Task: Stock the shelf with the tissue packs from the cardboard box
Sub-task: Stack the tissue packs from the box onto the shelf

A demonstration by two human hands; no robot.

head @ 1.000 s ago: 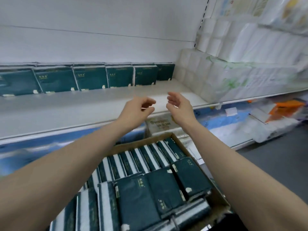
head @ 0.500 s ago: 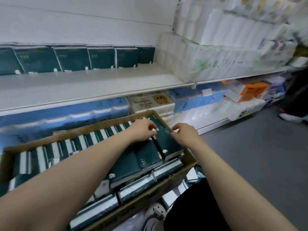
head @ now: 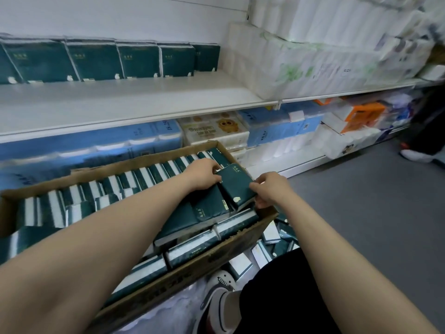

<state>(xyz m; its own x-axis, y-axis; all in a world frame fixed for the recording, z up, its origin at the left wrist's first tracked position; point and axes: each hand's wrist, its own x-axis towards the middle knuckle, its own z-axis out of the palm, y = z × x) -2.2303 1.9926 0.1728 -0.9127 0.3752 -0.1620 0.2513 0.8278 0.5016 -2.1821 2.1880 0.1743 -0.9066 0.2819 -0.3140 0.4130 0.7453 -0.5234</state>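
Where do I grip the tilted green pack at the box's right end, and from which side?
By its two long edges, coming from above, one hand on each side. The pack lies tilted on top of its neighbours, so both edges stand clear while its broad face gives nothing to pinch. The left hand and right hand hold it so.

A second ago both hands hung empty before the white shelf (head: 120, 102); they have since dropped to the right end of the brown cardboard box (head: 144, 158). The left hand (head: 202, 174) and right hand (head: 272, 189) now grip opposite sides of a dark green plastic-wrapped tissue pack (head: 237, 186), which has tilted up from its neighbours.
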